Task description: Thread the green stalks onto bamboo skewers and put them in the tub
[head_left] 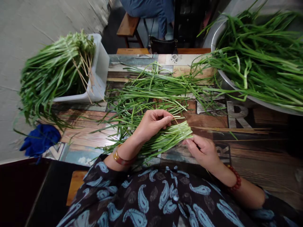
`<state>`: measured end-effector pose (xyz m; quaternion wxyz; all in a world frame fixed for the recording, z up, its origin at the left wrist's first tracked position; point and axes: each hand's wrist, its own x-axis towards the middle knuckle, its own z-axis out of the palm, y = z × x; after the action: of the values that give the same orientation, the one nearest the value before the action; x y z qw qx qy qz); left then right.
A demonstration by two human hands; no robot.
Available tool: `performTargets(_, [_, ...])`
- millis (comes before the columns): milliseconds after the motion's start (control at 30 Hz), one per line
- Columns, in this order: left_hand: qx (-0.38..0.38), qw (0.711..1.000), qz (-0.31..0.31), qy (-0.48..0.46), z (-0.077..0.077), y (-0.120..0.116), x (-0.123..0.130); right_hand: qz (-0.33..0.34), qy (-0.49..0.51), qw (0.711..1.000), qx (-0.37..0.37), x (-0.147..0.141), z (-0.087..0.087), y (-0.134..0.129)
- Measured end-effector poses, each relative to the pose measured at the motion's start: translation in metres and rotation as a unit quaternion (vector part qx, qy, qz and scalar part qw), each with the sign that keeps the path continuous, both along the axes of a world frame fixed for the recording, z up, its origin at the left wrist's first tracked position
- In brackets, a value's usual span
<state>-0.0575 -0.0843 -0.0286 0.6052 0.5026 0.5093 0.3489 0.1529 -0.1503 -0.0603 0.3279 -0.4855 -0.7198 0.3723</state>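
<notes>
A bunch of garlic chives (178, 134) lies in front of me, its pale cut ends lined up to the right. My left hand (155, 123) is closed above the bunch, thumb and finger pinching a thin tan stick (175, 120) at its upper edge. At the lower corner of the cut ends, my right hand (203, 151) pinches with thumb and forefinger. What exactly sits between those fingertips is partly hidden, but they touch the stems. Behind the bunch, loose garlic chives (153, 86) spread across the patterned table (203, 121).
At left, a white plastic bin (100, 63) holds heaped chives with tan sticks poking out. A blue glove (40, 140) lies below it. A large metal basin (221, 74) of chives stands at right. More thin sticks (248, 130) lie on the table. A person (151, 9) sits beyond.
</notes>
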Motion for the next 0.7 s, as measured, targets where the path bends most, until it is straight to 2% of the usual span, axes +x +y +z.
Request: performTargets(700, [-0.006, 1.000, 0.001, -0.026, -0.0014, 0.0003, -0.0003, 0.002, -0.003, 1.000, 0.023, -0.0002, -0.0007, -0.0007])
